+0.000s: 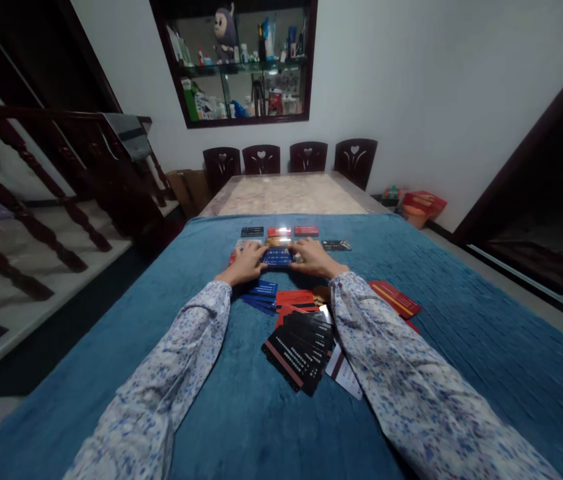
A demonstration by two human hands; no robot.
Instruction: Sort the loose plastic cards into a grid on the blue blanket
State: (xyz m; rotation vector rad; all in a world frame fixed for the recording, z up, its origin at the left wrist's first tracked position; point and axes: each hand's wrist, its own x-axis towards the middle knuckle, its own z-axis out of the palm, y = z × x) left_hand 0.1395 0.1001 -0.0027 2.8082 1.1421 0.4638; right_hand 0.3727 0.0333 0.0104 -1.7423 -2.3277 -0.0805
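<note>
Both of the person's hands reach toward the far part of a blue cloth (201,413) spread over the near part of a long table (281,193), and between them lies a blue card (278,257) with pale print. The left hand (247,262) is curved, its thumb and fingertips at the card's left end; the right hand (314,258) is curved in the same way at the right end. Whether either hand grips the card or only touches its edge, I cannot tell. Just beyond the blue card is a golden card (276,241), and farther still a row runs from left to right: a black card (252,232), a red and white card (279,232) and a red card (306,231). To the right of the right hand lies a dark patterned card (336,245). Nearer the person, between the forearms, blue cards (264,289) overlap on the left, orange-red cards (294,299) lie to their right, and a fan of black cards (301,347) spreads out in front, with a white card (345,375) at its right, partly under the right sleeve (386,353). Red cards with a yellow stripe (395,298) lie to the right of that sleeve. Dark chairs (308,160) stand at the table's far end.
</note>
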